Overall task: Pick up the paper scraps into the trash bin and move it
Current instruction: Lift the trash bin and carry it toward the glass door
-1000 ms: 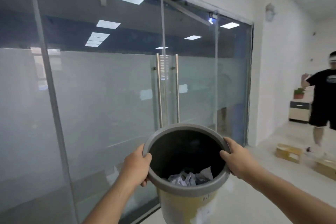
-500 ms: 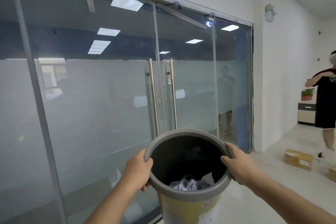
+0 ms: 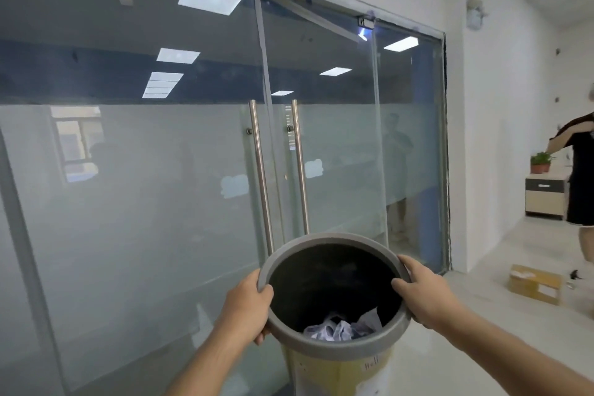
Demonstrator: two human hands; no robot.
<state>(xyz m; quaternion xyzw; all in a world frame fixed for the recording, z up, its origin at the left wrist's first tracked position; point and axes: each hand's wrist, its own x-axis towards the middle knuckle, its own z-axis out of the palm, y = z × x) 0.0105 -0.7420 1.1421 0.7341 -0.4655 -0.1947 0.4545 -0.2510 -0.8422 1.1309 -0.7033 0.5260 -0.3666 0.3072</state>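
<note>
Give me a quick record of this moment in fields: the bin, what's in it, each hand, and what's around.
bin: trash bin, grey rim, yellow body, carried
contents: paper scraps at the bottom
left hand: gripping the rim's left side
right hand: gripping the rim's right side
ahead: glass doors with two metal handles
right: cardboard box on floor, another person

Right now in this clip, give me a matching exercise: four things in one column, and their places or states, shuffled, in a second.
Things:
1. bin
2. scraps
3. box
4. plant

Places or states:
A. on the floor at right
B. on a cabinet at far right
C. held at the rim by the left hand and right hand
D. lying inside the bin

Pairs: 1-C, 2-D, 3-A, 4-B
</note>
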